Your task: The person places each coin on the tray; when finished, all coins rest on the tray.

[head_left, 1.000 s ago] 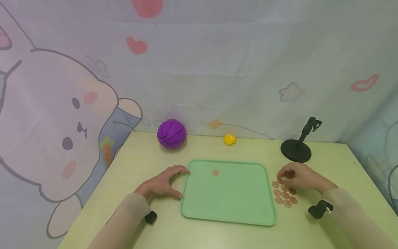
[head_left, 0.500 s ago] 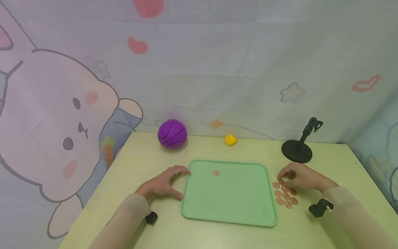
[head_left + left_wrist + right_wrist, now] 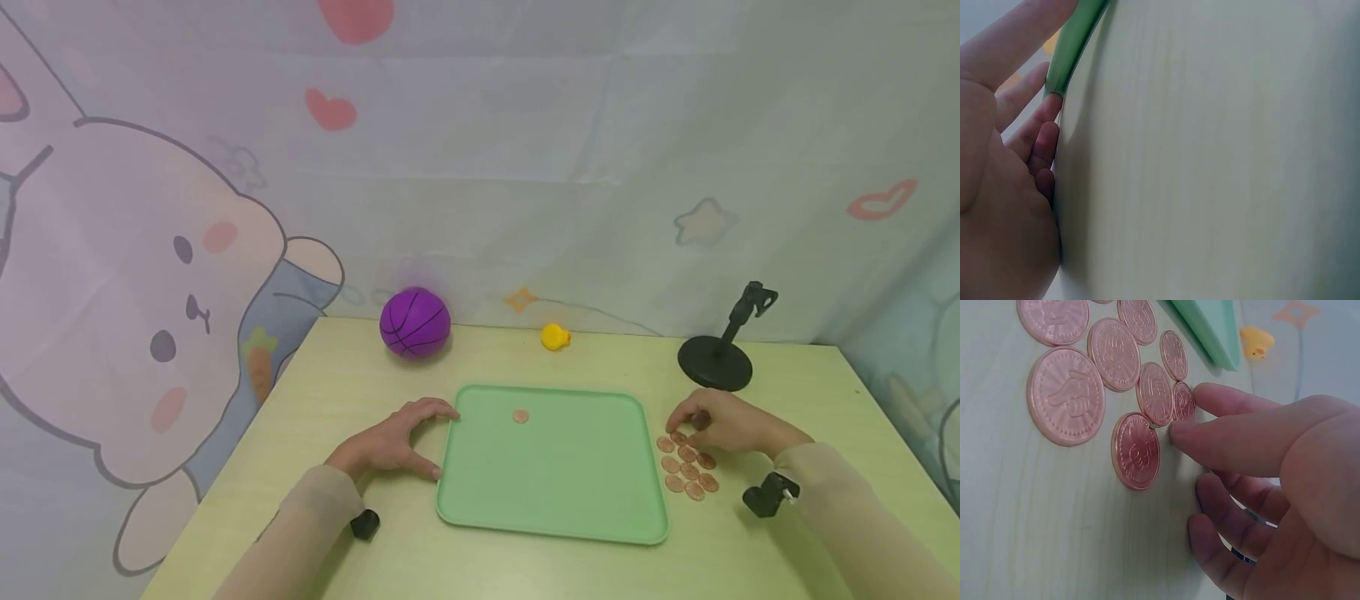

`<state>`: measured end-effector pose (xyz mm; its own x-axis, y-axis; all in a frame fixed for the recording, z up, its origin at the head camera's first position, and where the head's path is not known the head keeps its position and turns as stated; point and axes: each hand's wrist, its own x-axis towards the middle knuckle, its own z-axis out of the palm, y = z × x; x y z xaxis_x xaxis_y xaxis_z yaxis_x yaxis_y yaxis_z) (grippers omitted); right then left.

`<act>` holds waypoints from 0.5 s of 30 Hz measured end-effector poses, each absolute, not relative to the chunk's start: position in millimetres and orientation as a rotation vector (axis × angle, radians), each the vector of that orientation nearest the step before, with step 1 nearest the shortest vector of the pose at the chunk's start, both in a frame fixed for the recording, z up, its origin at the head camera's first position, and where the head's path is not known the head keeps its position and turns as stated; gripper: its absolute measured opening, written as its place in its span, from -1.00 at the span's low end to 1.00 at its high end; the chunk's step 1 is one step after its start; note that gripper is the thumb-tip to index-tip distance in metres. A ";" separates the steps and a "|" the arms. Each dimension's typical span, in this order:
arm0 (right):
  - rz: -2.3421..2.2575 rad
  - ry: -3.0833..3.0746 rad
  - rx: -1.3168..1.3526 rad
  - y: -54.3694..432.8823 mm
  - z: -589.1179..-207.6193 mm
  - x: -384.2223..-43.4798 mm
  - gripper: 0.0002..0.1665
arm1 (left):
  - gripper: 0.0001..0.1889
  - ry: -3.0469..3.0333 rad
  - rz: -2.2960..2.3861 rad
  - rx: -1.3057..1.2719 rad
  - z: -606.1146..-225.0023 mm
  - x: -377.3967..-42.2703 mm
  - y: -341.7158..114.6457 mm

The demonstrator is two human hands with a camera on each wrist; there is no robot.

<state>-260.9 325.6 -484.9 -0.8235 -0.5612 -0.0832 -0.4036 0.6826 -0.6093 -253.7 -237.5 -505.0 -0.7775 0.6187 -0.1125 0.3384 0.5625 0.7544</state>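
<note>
A light-green tray [image 3: 555,535] lies on the table with a single copper-coloured coin [image 3: 521,416] near its far left. My left hand [image 3: 390,435] spreads thumb and fingers along the tray's left edge, fingertips touching the rim; in the left wrist view the hand [image 3: 1007,169] lies beside the green rim [image 3: 1072,47]. Right of the tray is a cluster of several coins [image 3: 688,472] with embossed faces. My right hand [image 3: 731,423] bends over its far end, where thumb and index fingertips close on either side of a coin [image 3: 1184,402] lying flat.
A purple ball [image 3: 415,323] with black lines, a yellow duck toy [image 3: 555,337] and a black stand [image 3: 715,363] with a clamp line the table's back edge. Behind them hangs a printed cloth [image 3: 525,167]. Bare table [image 3: 517,575] lies in front of the tray.
My right hand stays over the same far-end coin, with only slight shifts of its fingers and wrist. The left hand, tray and other coins keep their places.
</note>
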 end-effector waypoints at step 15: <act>-0.943 2.533 -0.716 322.4 -483.4 -260.7 -0.71 | -0.11 2.436 1.063 0.807 -507.1 -254.8 -238.8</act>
